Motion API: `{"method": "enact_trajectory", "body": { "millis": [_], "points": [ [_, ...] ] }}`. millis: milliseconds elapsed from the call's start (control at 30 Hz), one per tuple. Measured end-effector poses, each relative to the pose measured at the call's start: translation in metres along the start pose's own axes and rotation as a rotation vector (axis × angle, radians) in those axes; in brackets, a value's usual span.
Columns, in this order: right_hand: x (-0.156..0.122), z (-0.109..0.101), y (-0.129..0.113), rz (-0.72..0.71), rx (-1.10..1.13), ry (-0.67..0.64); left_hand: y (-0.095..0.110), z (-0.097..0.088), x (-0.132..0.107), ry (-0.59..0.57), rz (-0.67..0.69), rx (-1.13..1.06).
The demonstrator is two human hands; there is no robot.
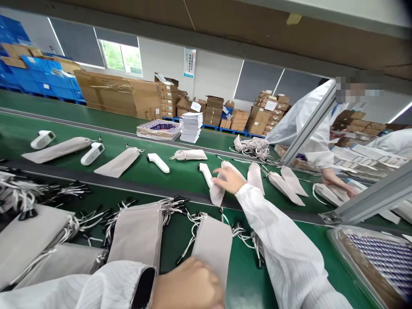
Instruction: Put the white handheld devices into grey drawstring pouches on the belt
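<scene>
At the bottom, my left hand (189, 283), with a dark band at the wrist, is curled closed over the lower end of a grey drawstring pouch (214, 240); its fingertips are hidden. My right hand (230, 179) reaches over the green conveyor belt, thumb and fingers apart. Beside its fingertips is a white handheld infrared thermometer (206, 174), and below them a small grey pouch (217, 196); whether the fingers touch either is unclear. Another pouch (236, 169) lies partly behind this hand. Further left on the belt is a second thermometer (158, 163).
Stacks of grey pouches (137, 236) with tangled cords lie along the near bench. More pouches (285, 189) are on the belt to the right, where a co-worker's hand (339, 184) works. A slanted metal post (363, 195) and a tray of striped items (383, 262) stand right.
</scene>
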State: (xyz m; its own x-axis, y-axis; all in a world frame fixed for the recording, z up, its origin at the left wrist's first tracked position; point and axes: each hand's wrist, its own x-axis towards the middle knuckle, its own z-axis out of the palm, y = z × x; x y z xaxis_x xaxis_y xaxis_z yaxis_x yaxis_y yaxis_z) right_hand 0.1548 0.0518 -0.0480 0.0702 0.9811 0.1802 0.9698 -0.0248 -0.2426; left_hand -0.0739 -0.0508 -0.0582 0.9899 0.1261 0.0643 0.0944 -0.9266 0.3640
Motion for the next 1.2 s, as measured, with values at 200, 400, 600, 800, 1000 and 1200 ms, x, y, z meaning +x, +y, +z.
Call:
{"method": "enact_trajectory", "body": {
  "millis": [200, 400, 600, 800, 1000, 1200],
  "points": [
    [-0.001, 0.001, 0.003, 0.06, -0.135, -0.288, -0.023, 0.005, 0.004, 0.147, -0.129, 0.19],
    [0.004, -0.009, 0.033, 0.316, -0.282, -0.113, -0.043, 0.005, 0.003, 0.302, -0.361, 0.234],
    [0.016, 0.03, 0.013, 0.083, -0.073, -0.001, -0.067, -0.001, 0.007, 0.331, -0.449, 0.244],
    [0.021, 0.044, 0.029, 0.258, 0.629, 0.039, -0.06, -0.008, 0.006, 0.329, -0.38, 0.239],
    [0.008, 0.013, -0.015, -0.012, 1.594, 0.082, -0.059, -0.013, 0.004, 0.3, -0.423, 0.339],
    [-0.014, -0.009, -0.057, -0.132, 1.754, -0.068, -0.063, -0.025, 0.007, 0.359, -0.465, 0.023]
  ]
}}
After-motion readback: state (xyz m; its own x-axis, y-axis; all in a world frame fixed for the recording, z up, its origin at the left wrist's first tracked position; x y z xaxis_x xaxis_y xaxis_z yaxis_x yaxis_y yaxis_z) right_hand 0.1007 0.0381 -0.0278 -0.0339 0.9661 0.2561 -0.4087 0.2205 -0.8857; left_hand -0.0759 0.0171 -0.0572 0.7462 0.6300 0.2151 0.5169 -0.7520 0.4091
